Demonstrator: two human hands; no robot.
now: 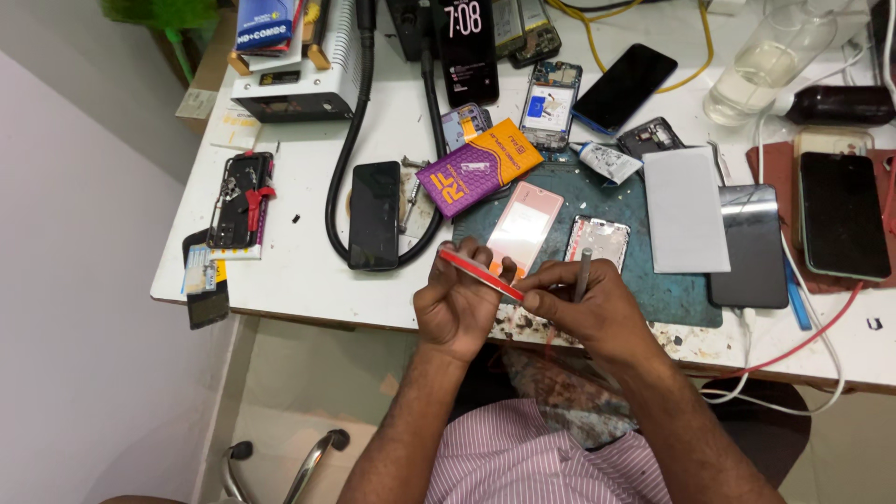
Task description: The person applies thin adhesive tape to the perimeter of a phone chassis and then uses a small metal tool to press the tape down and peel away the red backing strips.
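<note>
Both hands grasp a thin red tape roll (482, 274) above the near edge of the white workbench (308, 271): left hand (457, 303) grips its rim, right hand (583, 308) pinches the lower end, also holding a grey tool (583, 273). The roll appears light, thin and easily bent; edge grips seem safest.

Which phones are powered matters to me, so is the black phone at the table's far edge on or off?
On. The black phone at the table's far edge has a lit screen showing large white clock digits; the black phones nearby are dark.
</note>
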